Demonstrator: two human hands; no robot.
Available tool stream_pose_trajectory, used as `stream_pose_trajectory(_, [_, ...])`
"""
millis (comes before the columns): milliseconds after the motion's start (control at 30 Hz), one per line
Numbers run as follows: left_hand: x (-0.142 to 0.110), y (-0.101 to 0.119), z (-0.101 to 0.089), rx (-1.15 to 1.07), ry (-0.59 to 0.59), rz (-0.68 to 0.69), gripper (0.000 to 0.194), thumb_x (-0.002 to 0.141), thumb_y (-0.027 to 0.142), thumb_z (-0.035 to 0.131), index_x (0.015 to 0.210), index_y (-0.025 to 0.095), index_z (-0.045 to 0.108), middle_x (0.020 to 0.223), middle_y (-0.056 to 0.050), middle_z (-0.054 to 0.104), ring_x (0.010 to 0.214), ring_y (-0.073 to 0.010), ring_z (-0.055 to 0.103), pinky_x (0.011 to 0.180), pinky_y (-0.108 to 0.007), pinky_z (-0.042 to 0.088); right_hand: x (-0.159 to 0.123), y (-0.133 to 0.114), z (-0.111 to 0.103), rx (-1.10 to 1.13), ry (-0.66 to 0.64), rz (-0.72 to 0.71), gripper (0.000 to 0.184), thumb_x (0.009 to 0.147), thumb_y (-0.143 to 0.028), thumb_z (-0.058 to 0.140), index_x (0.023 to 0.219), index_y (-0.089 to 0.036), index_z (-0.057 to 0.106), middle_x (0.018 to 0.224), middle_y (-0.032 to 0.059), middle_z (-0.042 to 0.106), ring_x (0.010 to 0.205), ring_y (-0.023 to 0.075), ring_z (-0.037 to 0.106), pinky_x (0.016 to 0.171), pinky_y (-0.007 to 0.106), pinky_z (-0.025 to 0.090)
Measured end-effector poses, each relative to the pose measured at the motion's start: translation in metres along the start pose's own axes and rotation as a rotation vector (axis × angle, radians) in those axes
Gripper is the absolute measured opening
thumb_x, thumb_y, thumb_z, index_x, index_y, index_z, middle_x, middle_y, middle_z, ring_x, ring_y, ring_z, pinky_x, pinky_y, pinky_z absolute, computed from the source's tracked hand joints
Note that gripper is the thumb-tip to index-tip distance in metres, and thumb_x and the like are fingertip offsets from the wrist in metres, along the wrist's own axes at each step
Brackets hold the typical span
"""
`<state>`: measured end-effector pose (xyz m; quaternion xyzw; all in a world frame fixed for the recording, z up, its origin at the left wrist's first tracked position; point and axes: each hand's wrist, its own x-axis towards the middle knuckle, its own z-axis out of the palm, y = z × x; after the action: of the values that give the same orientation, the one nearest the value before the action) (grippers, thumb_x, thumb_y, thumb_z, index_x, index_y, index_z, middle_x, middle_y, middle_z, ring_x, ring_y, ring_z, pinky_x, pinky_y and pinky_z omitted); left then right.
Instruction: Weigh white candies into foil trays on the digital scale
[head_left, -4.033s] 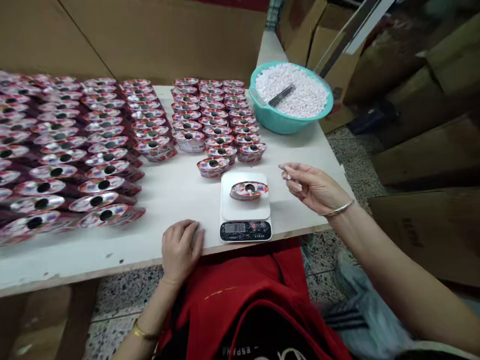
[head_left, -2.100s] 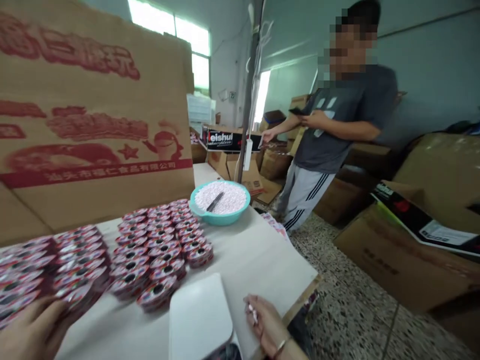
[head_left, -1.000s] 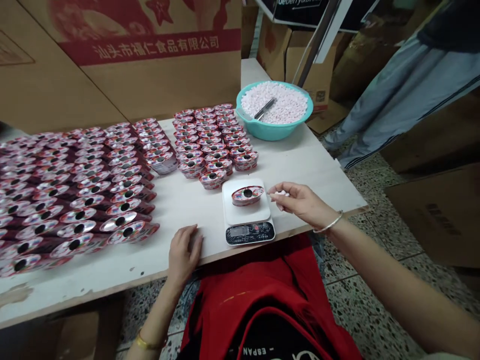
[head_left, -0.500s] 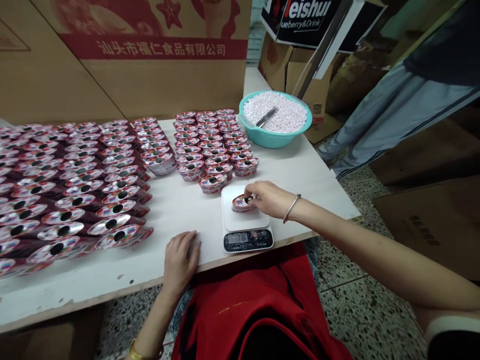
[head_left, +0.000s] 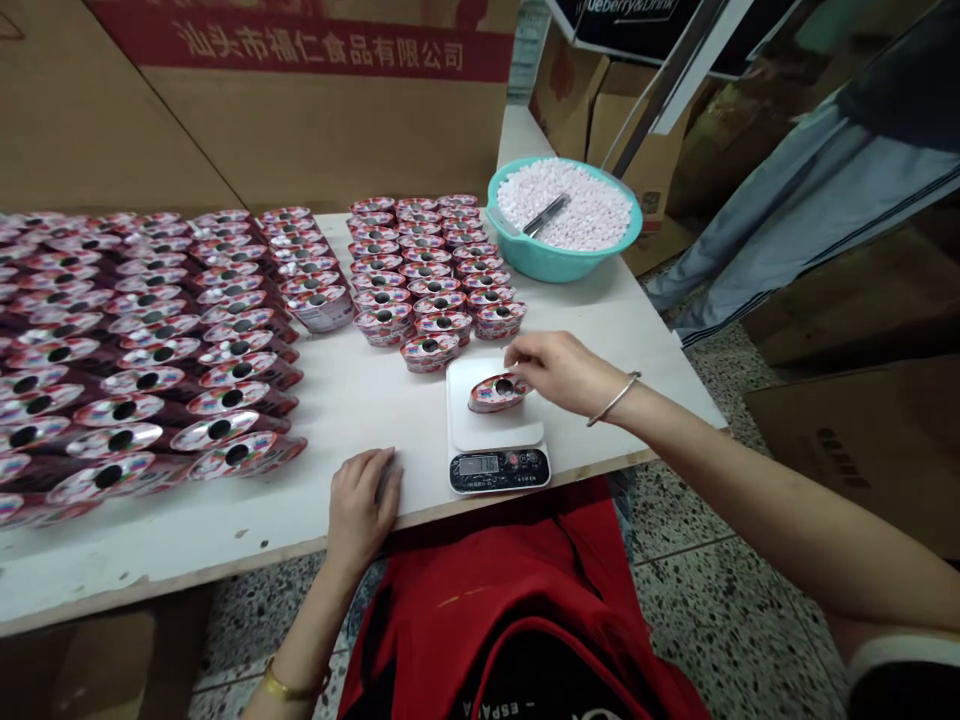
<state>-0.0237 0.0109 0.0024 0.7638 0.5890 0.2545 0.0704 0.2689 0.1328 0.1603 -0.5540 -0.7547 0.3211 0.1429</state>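
Note:
On the kitchen scale (head_left: 461, 430), whose display is lit, stands a red-and-pink printed pouch (head_left: 491, 398) with an oval top and a dark round hole. My right hand (head_left: 566, 372) is at the pouch's right end with its fingers curled together. Whether anything is between those fingers is hidden. Left of the scale, my left hand (head_left: 364, 505) rests on the table's front edge, its fingers stretched out and holding nothing. Just behind the scale, a similar pouch (head_left: 429, 353) stands at the front of a block of like pouches (head_left: 384, 322).
Many more pouches (head_left: 124, 410) stand in rows across the left of the white table (head_left: 360, 400). A turquoise basin (head_left: 555, 265) of small pale candies (head_left: 585, 205), with a metal tool (head_left: 546, 215) in it, sits back right. Cardboard (head_left: 300, 130) stands behind. A person's legs (head_left: 780, 220) show at right.
My right hand has shifted right and up from over the pouch's hole, which now shows. White pieces seen at its fingertips are out of sight. My left hand rests as before; the view has tilted down.

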Motion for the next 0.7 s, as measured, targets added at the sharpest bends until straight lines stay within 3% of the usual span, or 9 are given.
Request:
stream_pose_trajectory(133, [0.000,0.001,0.000,0.007,0.003,0.002,0.028,0.092,0.030,0.052,0.116,0.018,0.057,0.107,-0.010,0.064,0.100,-0.0229,0.057,0.084,-0.034,0.044,-0.012,0.024,-0.009,0.331,0.154,0.080,0.008,0.084,-0.020,0.059,0.082,-0.013,0.063,0.069,0.0009,0.057,0.059,0.0086,0.047,0.056,0.023,0.037])
stream_pose_trajectory(300, [0.000,0.001,0.001,0.014,-0.002,-0.007,0.028,0.092,0.031,0.052,0.116,0.018,0.058,0.107,-0.010,0.064,0.100,-0.0230,0.057,0.084,-0.035,0.043,-0.034,0.061,0.001,0.595,0.233,0.233,0.028,0.079,-0.040,0.067,0.088,-0.014,0.060,0.068,0.0003,0.055,0.053,0.0074,0.047,0.049,0.022,0.035])
stream_pose_trajectory(467, [0.000,0.000,0.001,0.013,-0.005,-0.008,0.028,0.092,0.032,0.052,0.116,0.018,0.058,0.108,-0.010,0.064,0.101,-0.0229,0.057,0.084,-0.035,0.043,-0.047,0.083,0.025,0.684,0.248,0.298,0.040,0.075,-0.049,0.069,0.091,-0.014,0.060,0.072,0.0008,0.056,0.053,0.0073,0.048,0.046,0.022,0.034])
stream_pose_trajectory(700, [0.001,0.003,-0.002,0.021,-0.025,-0.025,0.029,0.092,0.032,0.051,0.116,0.018,0.059,0.108,-0.010,0.064,0.102,-0.0238,0.057,0.086,-0.037,0.045,-0.051,0.087,0.043,0.626,0.294,0.222,0.034,0.080,-0.044,0.062,0.093,-0.013,0.061,0.074,0.0010,0.056,0.055,0.0081,0.049,0.052,0.023,0.038])
